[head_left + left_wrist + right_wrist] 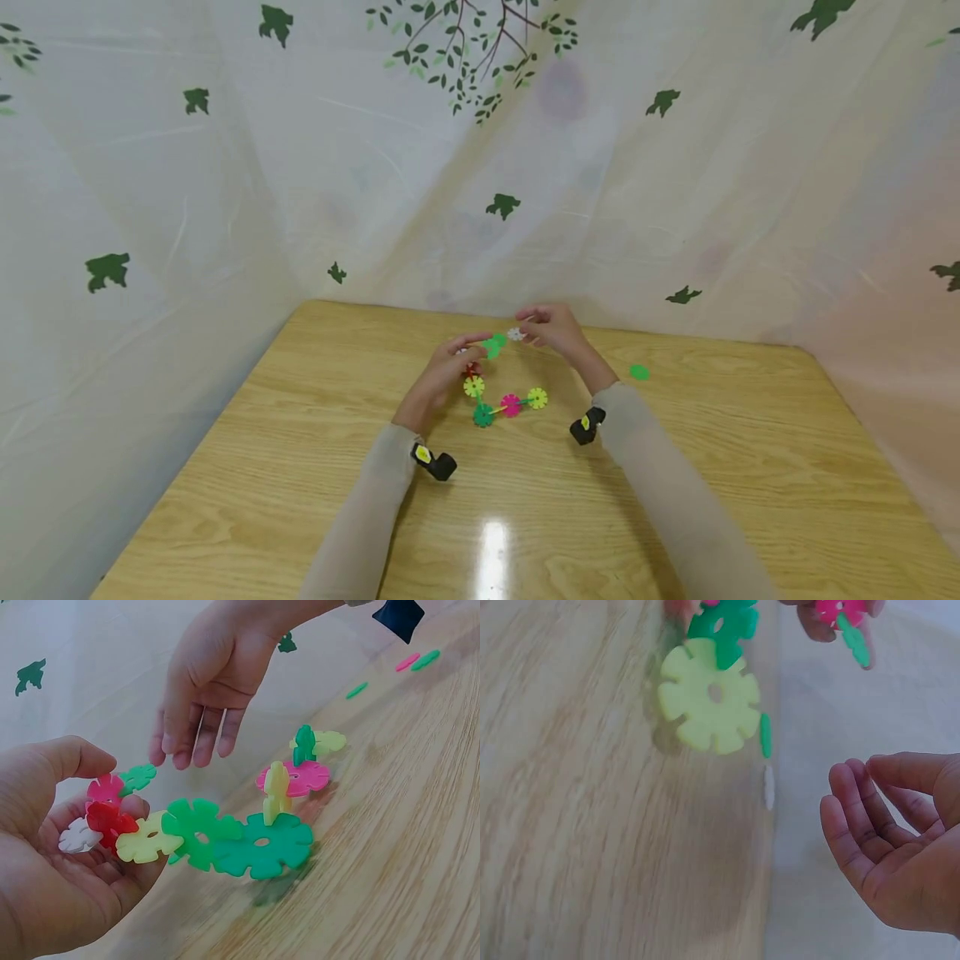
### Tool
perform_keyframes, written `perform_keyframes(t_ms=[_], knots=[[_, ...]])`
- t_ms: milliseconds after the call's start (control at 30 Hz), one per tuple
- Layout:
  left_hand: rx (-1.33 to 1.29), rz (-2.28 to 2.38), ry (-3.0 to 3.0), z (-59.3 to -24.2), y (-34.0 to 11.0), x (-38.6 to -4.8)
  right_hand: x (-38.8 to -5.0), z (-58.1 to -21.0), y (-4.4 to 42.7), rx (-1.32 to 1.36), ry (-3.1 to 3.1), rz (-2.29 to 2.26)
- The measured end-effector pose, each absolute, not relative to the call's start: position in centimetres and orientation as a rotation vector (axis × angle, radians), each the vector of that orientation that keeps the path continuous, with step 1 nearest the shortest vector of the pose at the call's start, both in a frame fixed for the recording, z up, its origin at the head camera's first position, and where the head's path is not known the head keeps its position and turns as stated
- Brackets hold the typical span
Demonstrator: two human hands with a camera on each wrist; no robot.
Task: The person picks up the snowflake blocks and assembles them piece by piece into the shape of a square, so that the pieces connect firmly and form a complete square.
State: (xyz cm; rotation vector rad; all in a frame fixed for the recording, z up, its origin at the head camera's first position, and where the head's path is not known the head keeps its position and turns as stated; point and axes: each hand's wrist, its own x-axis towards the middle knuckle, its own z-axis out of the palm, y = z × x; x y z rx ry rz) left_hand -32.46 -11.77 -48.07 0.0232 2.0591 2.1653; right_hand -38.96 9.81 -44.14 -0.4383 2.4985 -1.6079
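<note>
My left hand (441,373) pinches one end of a chain of slotted flower-shaped discs between thumb and fingers. In the left wrist view, a red disc (112,823), a pink disc (105,787), a white disc (79,836) and a small green disc (138,779) are at that hand. From there the chain runs through yellow and green to a dark green disc (266,847), then a pink disc (511,406) and a yellow disc (705,697) at its far end. My right hand (900,855) hovers with loosely bent fingers, nothing between them, near a white disc (515,334).
A loose green disc (639,372) lies on the wooden table (675,483) to the right of my right arm. Another green disc (765,736) lies near the far side. A white curtain with leaf patterns (420,225) hangs behind the table.
</note>
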Motion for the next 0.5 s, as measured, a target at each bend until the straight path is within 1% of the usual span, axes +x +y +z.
perform_keyframes(t_ms=[300, 500], knots=[[0.012, 2.176, 2.046, -48.0, -11.9, -32.5, -40.2, -45.5, 9.4, -0.422, 2.526, -1.565], [0.001, 2.187, 2.026, -48.0, -11.8, -32.5, -40.7, -45.7, 9.4, -0.436, 2.588, -1.420]])
